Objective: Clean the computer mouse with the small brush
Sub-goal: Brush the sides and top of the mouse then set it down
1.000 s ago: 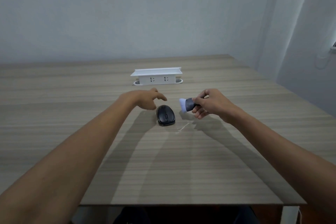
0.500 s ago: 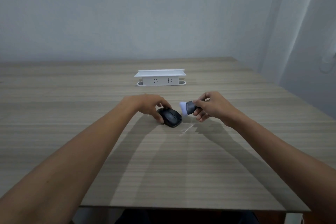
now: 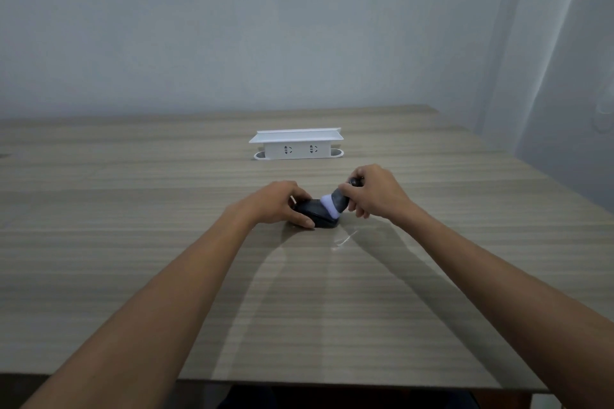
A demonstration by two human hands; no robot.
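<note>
Brushing step: left hand (image 3: 277, 206) fingers curled around computer mouse (image 3: 315, 216), right hand (image 3: 373, 191) pinching small brush (image 3: 335, 202) (bristles touching). Next: sweep strokes across shell.

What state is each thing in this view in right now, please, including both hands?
computer mouse: flat on the table, held in place.
small brush: tilted, pale bristles touching the mouse's right end.
left hand: grips the mouse.
right hand: grips the brush's dark handle.
white socket box: upright at the far side, nothing plugged in.
table: bears everything.
</note>
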